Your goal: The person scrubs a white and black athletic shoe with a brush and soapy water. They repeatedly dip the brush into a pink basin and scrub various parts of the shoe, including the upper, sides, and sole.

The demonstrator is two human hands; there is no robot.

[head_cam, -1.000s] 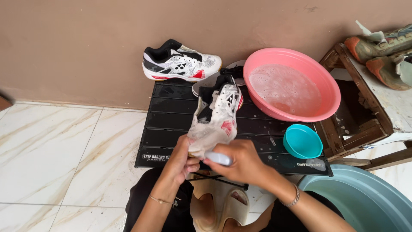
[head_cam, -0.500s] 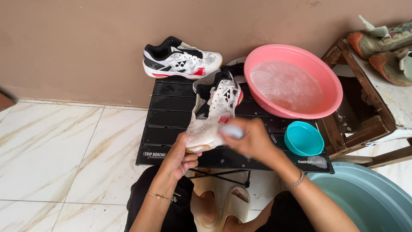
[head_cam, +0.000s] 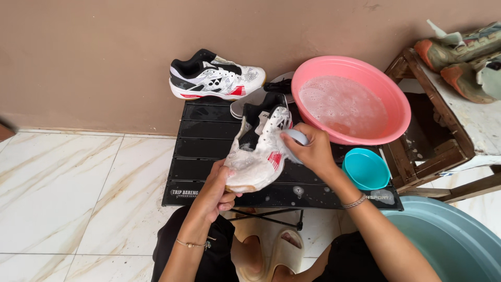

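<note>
2 white sneakers (head_cam: 216,77) (head_cam: 259,151), 1 pink basin (head_cam: 350,99), 1 teal bowl (head_cam: 366,168), 1 black table (head_cam: 209,141).

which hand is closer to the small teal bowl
Right. The right hand scrubs the soapy shoe just left of the teal bowl; the left hand grips the toe, farther left.

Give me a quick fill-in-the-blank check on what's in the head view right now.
1. The left hand grips the soapy shoe by its ____ end.
2. The right hand presses a brush against the shoe's ____.
3. The pink basin holds ____ water.
4. The small bowl beside the right wrist is ____ in colour.

Missing words: toe; side; foamy; teal
</note>
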